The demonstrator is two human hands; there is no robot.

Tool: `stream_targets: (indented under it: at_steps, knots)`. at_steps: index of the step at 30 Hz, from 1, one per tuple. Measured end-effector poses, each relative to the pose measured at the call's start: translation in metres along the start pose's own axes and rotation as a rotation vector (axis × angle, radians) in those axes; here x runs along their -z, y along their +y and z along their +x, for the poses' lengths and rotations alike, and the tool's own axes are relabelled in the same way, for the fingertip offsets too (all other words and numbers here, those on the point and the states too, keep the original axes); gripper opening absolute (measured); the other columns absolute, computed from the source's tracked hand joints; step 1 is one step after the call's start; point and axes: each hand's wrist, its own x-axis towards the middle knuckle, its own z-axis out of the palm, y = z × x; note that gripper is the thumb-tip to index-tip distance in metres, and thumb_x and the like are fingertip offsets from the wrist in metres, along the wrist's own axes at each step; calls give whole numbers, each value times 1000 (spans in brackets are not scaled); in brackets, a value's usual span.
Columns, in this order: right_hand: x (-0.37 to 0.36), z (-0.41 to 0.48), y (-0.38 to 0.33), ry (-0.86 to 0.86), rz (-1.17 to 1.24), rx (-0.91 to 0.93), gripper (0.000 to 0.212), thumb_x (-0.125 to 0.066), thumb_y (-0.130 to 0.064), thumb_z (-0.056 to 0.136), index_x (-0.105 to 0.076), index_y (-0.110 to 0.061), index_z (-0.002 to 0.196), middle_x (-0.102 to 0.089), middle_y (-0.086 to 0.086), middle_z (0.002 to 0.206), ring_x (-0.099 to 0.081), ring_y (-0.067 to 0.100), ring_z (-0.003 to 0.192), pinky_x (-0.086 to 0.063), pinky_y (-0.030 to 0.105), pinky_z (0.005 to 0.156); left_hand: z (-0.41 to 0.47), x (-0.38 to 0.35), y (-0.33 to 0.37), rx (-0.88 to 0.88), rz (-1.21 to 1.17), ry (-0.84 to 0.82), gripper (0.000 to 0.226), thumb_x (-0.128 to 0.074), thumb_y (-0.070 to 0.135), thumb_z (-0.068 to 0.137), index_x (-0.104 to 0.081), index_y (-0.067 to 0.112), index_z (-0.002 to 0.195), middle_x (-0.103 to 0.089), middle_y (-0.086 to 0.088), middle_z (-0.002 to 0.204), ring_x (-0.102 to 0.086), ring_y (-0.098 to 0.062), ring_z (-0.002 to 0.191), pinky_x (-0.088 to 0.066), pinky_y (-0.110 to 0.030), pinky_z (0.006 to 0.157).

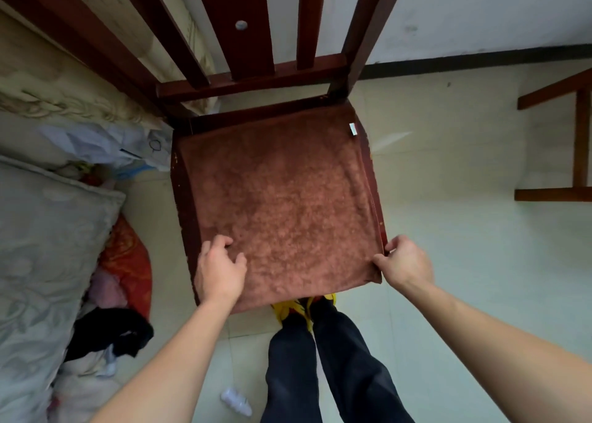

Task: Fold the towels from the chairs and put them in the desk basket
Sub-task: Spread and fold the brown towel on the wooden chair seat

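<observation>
Towel: the rust-brown terry towel [288,204] lies spread flat over the seat of the dark red wooden chair [250,79]. It stretches between my two grips and away beyond them to the chair back.
Right grip: my right grip [405,262] is clamped on the near right corner of the towel, with the cloth pinched between thumb and fingers.
Left grip: my left grip [221,269] lies on the near left part, fingers curled down on the cloth and thumb apart. I cannot tell if it has cloth inside.
Done: I judge nearly nothing; the towel is on its chair and I see no finished fold.
Left to do: fold this towel and carry it to the desk basket, which is not in view. I see no other towel and no worktop.
Surface: the seat is almost fully covered. A small white label [352,129] sits at the far corner beyond my right grip.
Room: pale tiled floor [464,262] is under and right of my right grip, and a grey patterned bed quilt [38,246] with a black garment [112,329] is left of my left grip. A white plastic bottle [235,402] lies on the floor nearer to me.
</observation>
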Motion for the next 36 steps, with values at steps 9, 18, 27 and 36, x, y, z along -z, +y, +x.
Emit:
stream_targets:
  at_steps: [9, 18, 27, 36]
  knots:
    - [-33, -17, 24, -100, 447, -152, 17, -65, -17, 84, -57, -15, 69, -69, 8, 81, -59, 23, 66, -43, 28, 58, -35, -9, -57, 570, -245, 27, 26, -79, 27, 74, -64, 13, 89, -68, -17, 103, -64, -37, 97, -50, -36, 87]
    - [-19, -24, 36, -353, 1012, -315, 29, -37, -2, 94, -62, -7, 107, -71, 9, 103, -72, 25, 87, -55, 31, 65, -54, -9, -72, 613, -775, -135, 19, -69, 23, 87, -60, 8, 79, -63, -7, 96, -63, -27, 91, -59, -39, 69]
    - [-25, -20, 45, -311, 736, -177, 14, -46, -10, 98, -58, -16, 95, -70, 3, 101, -71, 18, 80, -56, 30, 66, -61, -6, -69, 476, -771, -201, 13, -59, 3, 92, -55, 8, 81, -62, -12, 80, -66, -14, 53, -54, -20, 50]
    - [-1, -32, 44, -95, 1038, -131, 30, -42, 7, 78, -61, -16, 74, -68, -3, 81, -66, 12, 84, -50, 26, 64, -72, 5, -73, 512, -851, -86, 15, -56, -4, 91, -52, 8, 83, -60, -16, 77, -61, -9, 40, -53, -18, 44]
